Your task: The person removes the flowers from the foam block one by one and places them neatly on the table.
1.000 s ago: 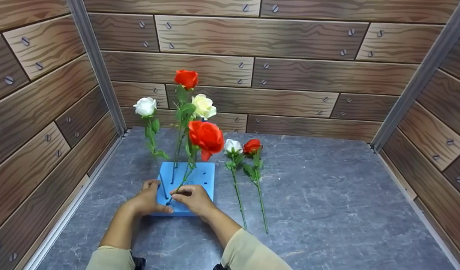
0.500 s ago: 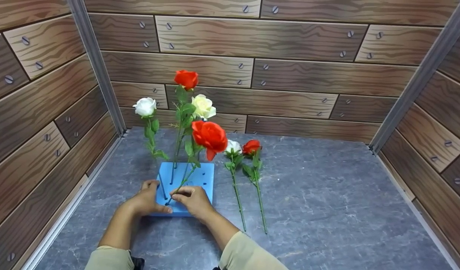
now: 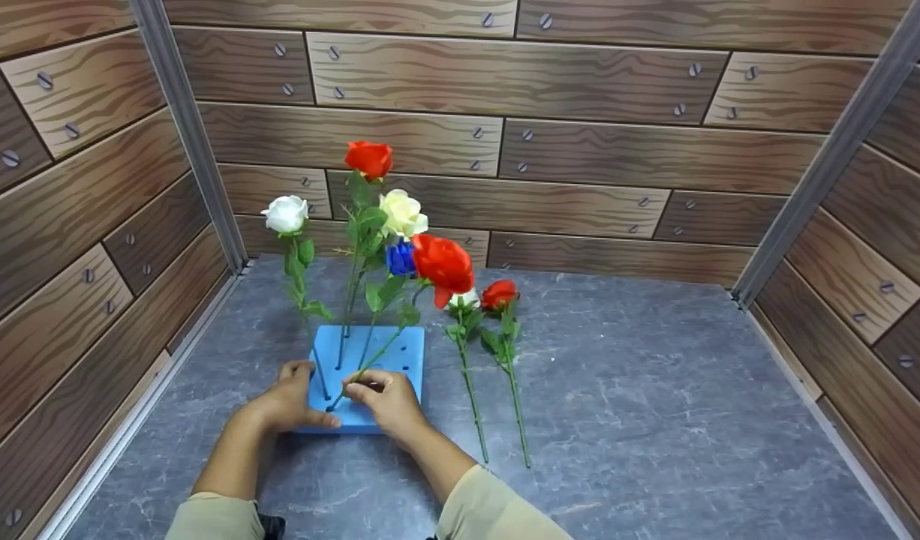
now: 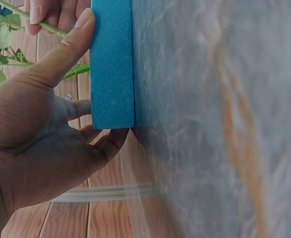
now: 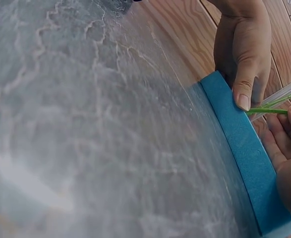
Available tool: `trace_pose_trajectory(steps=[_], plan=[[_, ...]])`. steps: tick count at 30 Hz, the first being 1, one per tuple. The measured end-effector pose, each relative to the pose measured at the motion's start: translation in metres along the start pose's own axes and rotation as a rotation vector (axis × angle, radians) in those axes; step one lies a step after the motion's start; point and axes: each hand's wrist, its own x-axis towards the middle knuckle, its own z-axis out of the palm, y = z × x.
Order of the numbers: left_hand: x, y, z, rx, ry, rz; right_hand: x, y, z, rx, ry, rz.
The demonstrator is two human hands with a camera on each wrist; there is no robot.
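1. Farthest left, we see a white rose (image 3: pixel 286 215) leaning outward, its stem planted in the left side of a blue block (image 3: pixel 415 356), which sits nearer the left edge of the grey marbled tabletop (image 3: pixel 655 390) than the right.
2. The left hand (image 3: pixel 284 405) grips the block's near-left corner, thumb at its near edge and fingers curled against its left side.
3. Next, we find a tall red rose (image 3: pixel 368 160) rising from the block, then a cream rose (image 3: pixel 404 214) and a blue rose (image 3: pixel 401 257) just below it.
4. The right hand (image 3: pixel 391 401) pinches the stem of a large red rose (image 3: pixel 443 266); the stem's lower end meets a hole near the block's near-left corner, and the bloom tilts right.
5. Right of the block, we notice a second white rose (image 3: pixel 460 304), partly hidden, and a smaller red rose (image 3: pixel 500 295) lying side by side, blooms toward the tabletop's back edge.
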Motion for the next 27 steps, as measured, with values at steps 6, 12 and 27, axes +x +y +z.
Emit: trace_pose_trajectory(steps=[6, 12, 27], plan=[[0.000, 0.001, 0.000, 0.003, 0.003, -0.003, -0.001, -0.001, -0.001, 0.083, 0.029, 0.032], [0.000, 0.001, 0.000, 0.004, 0.003, -0.013, -0.002, 0.001, -0.003, 0.218, 0.028, 0.008], [0.001, 0.003, 0.000, 0.026, -0.002, -0.025, -0.005, 0.003, -0.012, 0.336, 0.045, -0.043]])
